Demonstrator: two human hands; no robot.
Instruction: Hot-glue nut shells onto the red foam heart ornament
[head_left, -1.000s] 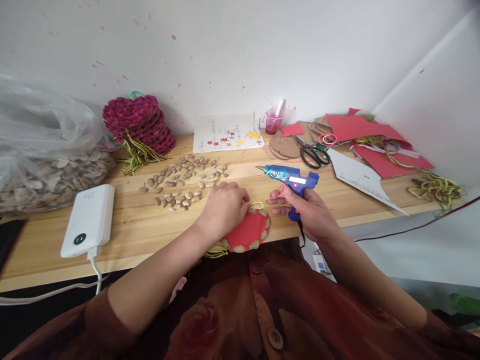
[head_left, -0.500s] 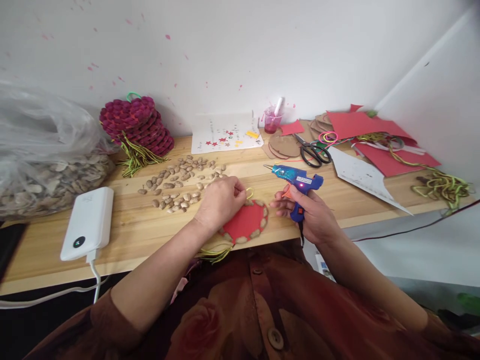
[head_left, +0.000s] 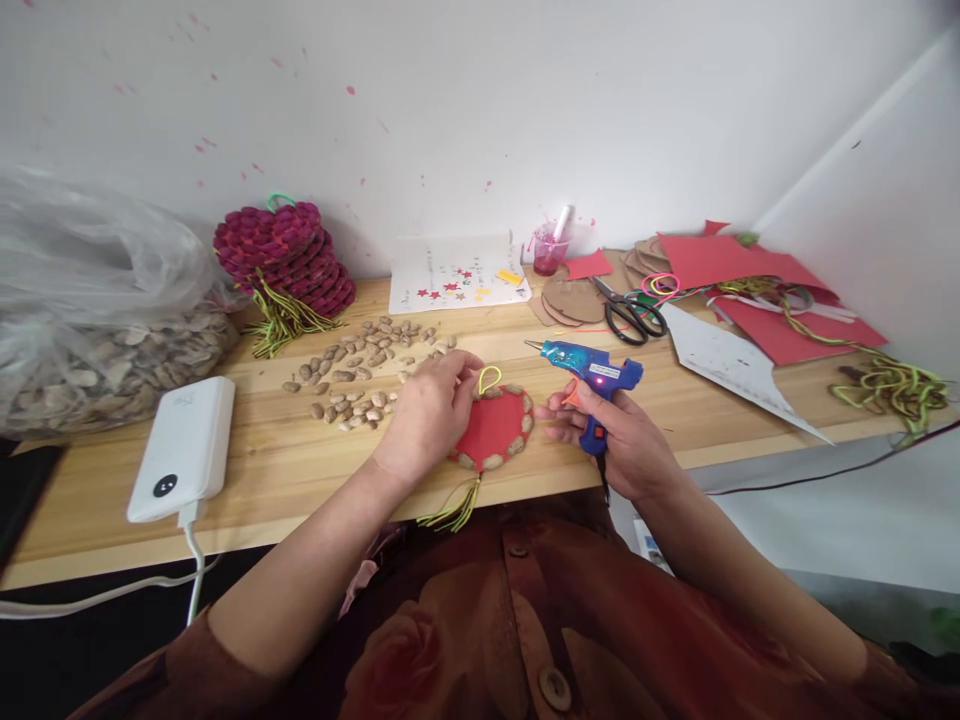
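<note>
A red disc (head_left: pixel 491 428) lies near the front edge of the table, with peanuts fixed along its rim. It has a yellow cord loop (head_left: pixel 490 379) at the top and a yellow-green tassel (head_left: pixel 454 505) at the bottom. Over the disc's upper left edge is my left hand (head_left: pixel 429 412), its fingers curled onto the rim and hiding that part. My right hand (head_left: pixel 626 440) holds a blue hot glue gun (head_left: pixel 592 372) by its handle, fingers around the orange trigger. The gun's nozzle points left, above the table and apart from the disc.
Loose peanuts (head_left: pixel 352 365) are spread left of the disc. A clear bag of peanuts (head_left: pixel 150 360) and a white power bank (head_left: pixel 184 450) stand at left. Purple peanut discs (head_left: pixel 289 255) lean on the wall. Black-handled scissors (head_left: pixel 634 318), cardboard rounds (head_left: pixel 574 300) and red card (head_left: pixel 739 265) lie right.
The disc has turned, its loop shifting left and its tassel right. My left hand has slid from the top to the disc's left edge. My right hand still holds the glue gun.
</note>
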